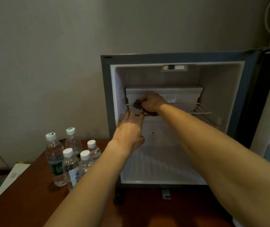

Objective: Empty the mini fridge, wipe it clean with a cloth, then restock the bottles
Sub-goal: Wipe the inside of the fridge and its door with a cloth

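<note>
White plastic lines the mini fridge (216,99), which stands with its door swung right and its cavity holding no bottles. Five bottles (72,158) stand grouped on the brown table (24,205), just left of the fridge. Right hand (152,102) is closed round a dark cloth (137,104), working at the left front of the wire shelf (199,109). Left hand (128,131) reaches in with fingers extended, fingertips at the shelf's front rail, holding nothing. Judgement: wiping stage in hand; restocking outstanding. Risks: pressure from the cloth could tip or unseat the shelf if the left hand's support slips; the left forearm passes close above the bottles and a careless withdrawal could topple them
</note>
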`<state>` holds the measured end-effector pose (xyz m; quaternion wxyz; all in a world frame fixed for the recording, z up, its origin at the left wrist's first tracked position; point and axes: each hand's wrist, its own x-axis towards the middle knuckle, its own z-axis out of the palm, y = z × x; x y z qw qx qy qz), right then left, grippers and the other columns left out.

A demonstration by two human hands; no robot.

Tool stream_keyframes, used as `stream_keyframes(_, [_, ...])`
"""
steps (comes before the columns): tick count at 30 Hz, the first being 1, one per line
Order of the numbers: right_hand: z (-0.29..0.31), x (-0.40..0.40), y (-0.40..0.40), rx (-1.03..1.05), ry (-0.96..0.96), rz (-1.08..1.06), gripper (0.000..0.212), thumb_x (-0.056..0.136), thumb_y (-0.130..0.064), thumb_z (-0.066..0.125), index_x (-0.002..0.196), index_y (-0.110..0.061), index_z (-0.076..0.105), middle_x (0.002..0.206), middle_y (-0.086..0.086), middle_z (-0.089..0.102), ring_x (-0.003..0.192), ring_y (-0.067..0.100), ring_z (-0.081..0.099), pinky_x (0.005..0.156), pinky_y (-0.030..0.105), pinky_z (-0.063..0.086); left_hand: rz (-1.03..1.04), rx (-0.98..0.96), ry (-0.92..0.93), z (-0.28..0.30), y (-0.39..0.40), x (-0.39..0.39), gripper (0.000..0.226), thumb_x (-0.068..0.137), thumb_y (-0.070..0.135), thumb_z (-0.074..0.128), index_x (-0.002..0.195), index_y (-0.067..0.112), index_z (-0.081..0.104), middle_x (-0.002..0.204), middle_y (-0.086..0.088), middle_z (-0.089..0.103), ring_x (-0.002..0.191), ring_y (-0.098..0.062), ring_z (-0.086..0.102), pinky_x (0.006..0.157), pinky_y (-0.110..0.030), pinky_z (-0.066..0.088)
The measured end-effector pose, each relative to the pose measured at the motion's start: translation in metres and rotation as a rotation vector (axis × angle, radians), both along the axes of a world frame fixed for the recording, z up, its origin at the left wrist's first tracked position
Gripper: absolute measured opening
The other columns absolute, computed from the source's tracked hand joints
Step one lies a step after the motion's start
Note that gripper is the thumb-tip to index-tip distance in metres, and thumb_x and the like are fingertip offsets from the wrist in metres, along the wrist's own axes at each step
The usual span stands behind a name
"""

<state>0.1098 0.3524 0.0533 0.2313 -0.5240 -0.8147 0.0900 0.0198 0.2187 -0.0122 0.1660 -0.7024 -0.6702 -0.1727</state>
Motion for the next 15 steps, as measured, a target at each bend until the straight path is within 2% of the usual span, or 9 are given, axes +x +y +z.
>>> stream_keyframes(5, [-0.003, 0.0, -0.009, -0.011, -0.002, -0.012, 0.047, 0.085, -0.058, 0.056, 0.109, -0.021, 0.072, 0.102, 0.006, 0.071, 0.09, 0.026, 0.065, 0.09, 0.04, 0.053, 0.016, -0.054, -0.009, 0.005, -0.005, 0.005, 0.084, 0.083, 0.019, 0.069, 0.156, 0.017, 0.028, 0.153, -0.018, 0.032, 0.146, -0.037, 0.024, 0.12, -0.049, 0.027])
stream_keyframes(8, [0.0, 0.008, -0.025, -0.034, -0.017, 0.003, 0.04, 0.09, -0.053, 0.054, 0.106, -0.021, 0.072, 0.099, 0.007, 0.071, 0.081, 0.024, 0.064, 0.081, 0.037, 0.055, 0.011, -0.073, -0.033, 0.008, -0.006, 0.007, 0.083, 0.083, 0.017, 0.069, 0.155, 0.018, 0.029, 0.155, -0.017, 0.03, 0.144, -0.036, 0.027, 0.119, -0.048, 0.031])
stream_keyframes(12, [0.009, 0.019, -0.046, -0.104, 0.017, 0.003, 0.037, 0.094, -0.048, 0.056, 0.091, -0.016, 0.073, 0.079, 0.007, 0.07, 0.066, 0.021, 0.065, 0.055, 0.027, 0.047, -0.009, -0.099, -0.073, 0.012, -0.01, 0.007, 0.084, 0.081, 0.015, 0.069, 0.155, 0.018, 0.029, 0.157, -0.016, 0.028, 0.145, -0.034, 0.027, 0.118, -0.044, 0.032])
stream_keyframes(13, [0.009, 0.021, -0.05, -0.105, 0.026, -0.003, 0.037, 0.095, -0.047, 0.056, 0.089, -0.015, 0.073, 0.076, 0.007, 0.071, 0.065, 0.021, 0.066, 0.054, 0.027, 0.048, -0.009, -0.101, -0.075, 0.012, -0.011, 0.007, 0.085, 0.081, 0.015, 0.07, 0.155, 0.018, 0.029, 0.157, -0.015, 0.028, 0.144, -0.033, 0.027, 0.118, -0.043, 0.033])
stream_keyframes(15, [0.008, 0.022, -0.051, -0.093, 0.023, -0.003, 0.035, 0.096, -0.041, 0.055, 0.093, -0.012, 0.073, 0.082, 0.01, 0.072, 0.07, 0.024, 0.067, 0.063, 0.031, 0.055, -0.01, -0.093, -0.077, 0.012, -0.011, 0.007, 0.087, 0.08, 0.014, 0.069, 0.156, 0.019, 0.028, 0.157, -0.014, 0.027, 0.144, -0.033, 0.028, 0.117, -0.044, 0.034])
